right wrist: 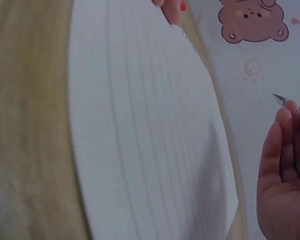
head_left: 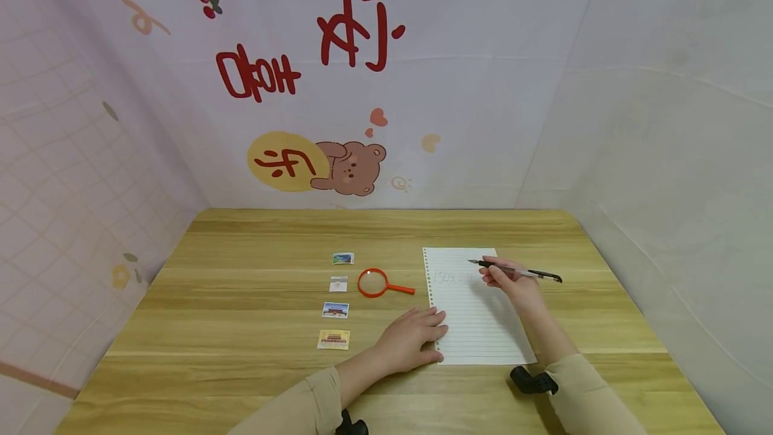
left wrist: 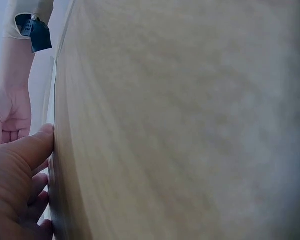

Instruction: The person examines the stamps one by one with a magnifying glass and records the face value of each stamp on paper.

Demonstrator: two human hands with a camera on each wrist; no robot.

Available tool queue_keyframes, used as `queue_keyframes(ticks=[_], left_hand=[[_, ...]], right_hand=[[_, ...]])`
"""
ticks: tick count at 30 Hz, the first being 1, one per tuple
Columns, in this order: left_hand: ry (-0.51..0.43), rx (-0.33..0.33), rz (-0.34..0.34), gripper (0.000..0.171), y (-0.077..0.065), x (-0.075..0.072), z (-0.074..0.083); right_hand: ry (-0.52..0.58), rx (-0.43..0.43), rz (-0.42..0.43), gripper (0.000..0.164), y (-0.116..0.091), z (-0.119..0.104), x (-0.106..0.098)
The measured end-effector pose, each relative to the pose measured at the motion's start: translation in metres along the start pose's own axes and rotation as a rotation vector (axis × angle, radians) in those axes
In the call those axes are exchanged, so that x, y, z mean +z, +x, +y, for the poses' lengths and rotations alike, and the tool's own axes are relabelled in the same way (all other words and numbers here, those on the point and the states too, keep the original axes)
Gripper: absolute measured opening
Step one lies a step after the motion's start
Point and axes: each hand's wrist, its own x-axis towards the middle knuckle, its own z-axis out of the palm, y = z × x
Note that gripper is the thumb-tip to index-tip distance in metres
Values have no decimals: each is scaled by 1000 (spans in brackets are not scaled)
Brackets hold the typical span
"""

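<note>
So a wooden counter point(head_left: 211, 327) is carrying the whole lot. One lined sheet of paper point(head_left: 477, 327) is lying right of centre, between the person's two hands. The left hand point(head_left: 413, 340) is resting palm down, fingers relaxed and loosely spread, gripping nothing, just touching the sheet's left edge. The right hand point(head_left: 510, 280) is hovering at the paper's upper right edge, fingers curled and pinching one pen point(head_left: 486, 263), whose tip is pointing left and hanging above the page. One red magnifying glass point(head_left: 373, 283) is lying beyond the left hand, left of the sheet. Four little picture cards point(head_left: 335, 309) are forming a column further left.
</note>
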Motion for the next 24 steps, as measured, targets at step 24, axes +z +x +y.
queue_keyframes(ticks=[24], left_hand=[[-4,12,3,52,1,2,-2]], right_hand=[[-440,157,26,25,-6,16,52]])
